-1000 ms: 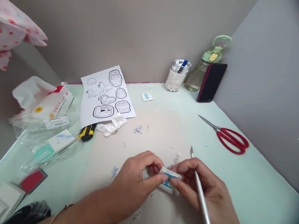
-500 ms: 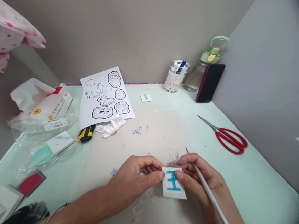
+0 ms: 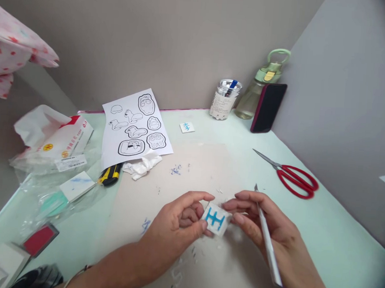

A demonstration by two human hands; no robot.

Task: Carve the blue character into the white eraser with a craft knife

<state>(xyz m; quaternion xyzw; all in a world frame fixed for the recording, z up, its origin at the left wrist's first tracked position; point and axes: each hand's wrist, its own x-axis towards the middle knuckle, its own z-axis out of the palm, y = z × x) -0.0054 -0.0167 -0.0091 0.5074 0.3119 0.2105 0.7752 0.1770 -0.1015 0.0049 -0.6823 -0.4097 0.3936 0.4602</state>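
Between my hands is a small white square block (image 3: 216,219) with a raised blue character on its face, turned at an angle. My left hand (image 3: 183,221) pinches its left edge between thumb and fingers. At the block's right edge are the fingertips of my right hand (image 3: 264,220); whether they touch it is hard to tell. A slim silver craft knife (image 3: 268,248) rests in that hand, its blade pointing away from me. White shavings and blue marks lie on the beige board (image 3: 136,205) below.
Red-handled scissors (image 3: 296,180) lie at the right. Behind stand a pen jar (image 3: 222,104), a bottle (image 3: 250,99) and a phone (image 3: 269,107). A printed sheet (image 3: 114,135), a yellow-black cutter (image 3: 111,174), tissue packet (image 3: 78,139) and red ink pad (image 3: 39,240) are at the left.
The block has turned and shifted slightly up and left. My right thumb has come off its face, and the right hand has moved a little to the right with the knife.
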